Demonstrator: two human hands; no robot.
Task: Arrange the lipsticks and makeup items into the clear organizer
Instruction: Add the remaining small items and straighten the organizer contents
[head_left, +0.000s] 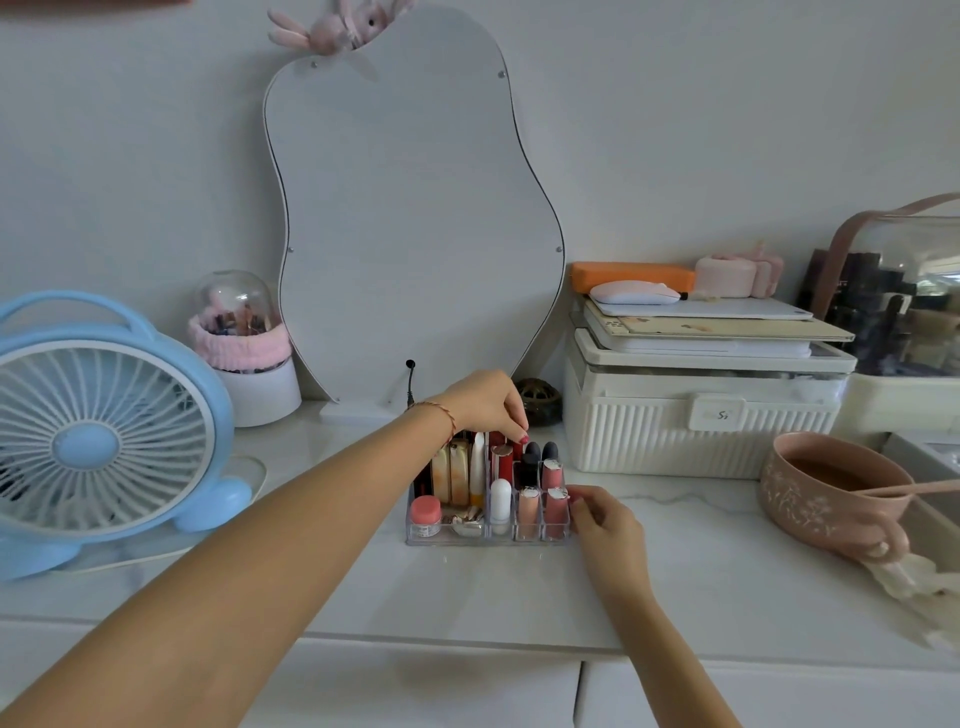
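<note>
Standing on the white countertop (467, 587), the clear acrylic compartmented organizer (447, 538) holds upright lipsticks. The left hand (485, 400) pinches a red lipstick tube (516, 448) in the rear row; the right hand (605, 527), fingers curled, grips the organizer's right wall.

Home vanity: mirror (410, 218), cosmetics organizer (447, 538)

head camera, facing forward-down, close over dresser top (467, 587)

Open tabletop (467, 597) lay before the organizer (485, 535). The fan (104, 431) blocked the left, the mirror (415, 234) the rear, the white box (701, 415) and pink bowl (831, 499) the right.
</note>
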